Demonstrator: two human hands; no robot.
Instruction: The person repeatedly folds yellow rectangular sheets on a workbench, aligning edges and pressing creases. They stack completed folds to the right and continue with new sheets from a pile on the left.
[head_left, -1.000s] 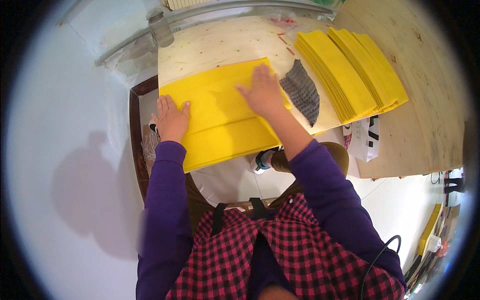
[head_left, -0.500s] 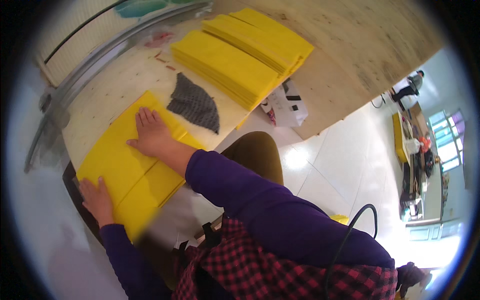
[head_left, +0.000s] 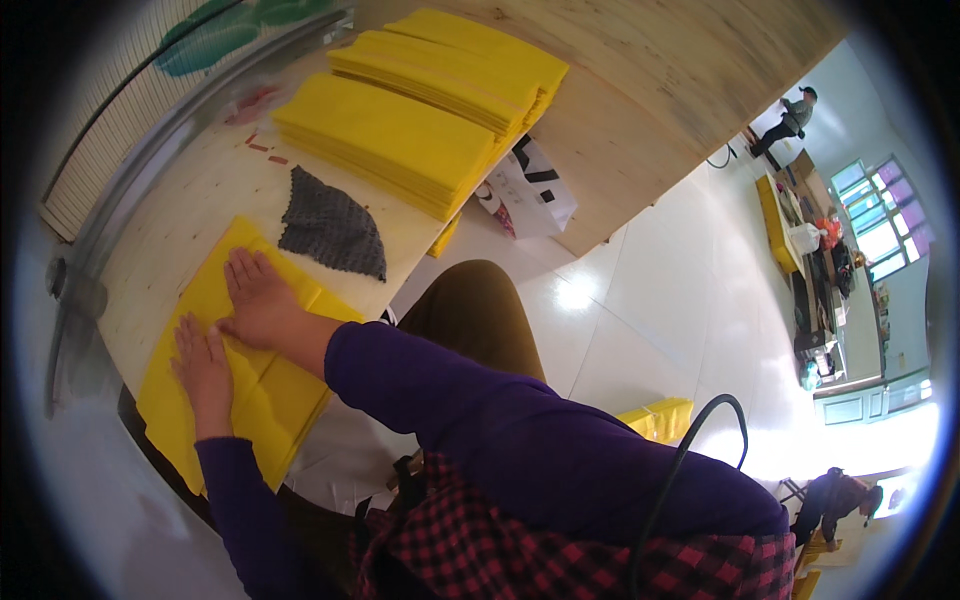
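Note:
A folded yellow sheet of thin, cloth-like material (head_left: 165, 410) lies at the near left end of the wooden table, its lower part reaching past the edge. My left hand (head_left: 205, 378) rests flat on it with fingers stretched out. Just to the right, my right hand (head_left: 262, 302) is also pressed flat on the sheet, fingers extended and thumb close to the left fingertips. Neither hand grips anything. Beyond the sheet lies a dark grey ribbed cloth scrap (head_left: 330, 228), apart from both hands.
Neat stacks of folded yellow sheets (head_left: 385, 140) stand farther back on the table (head_left: 660, 90). A white printed bag (head_left: 535, 190) is below the table edge. A metal rail (head_left: 150, 140) borders the far left. More yellow sheets (head_left: 655, 420) lie at lower right; two people are in the background.
My left hand has slid from the sheet's left edge inward, up beside my right hand. The right hand stays flat on the sheet. The whole view has shifted, and the background person at lower right shows more.

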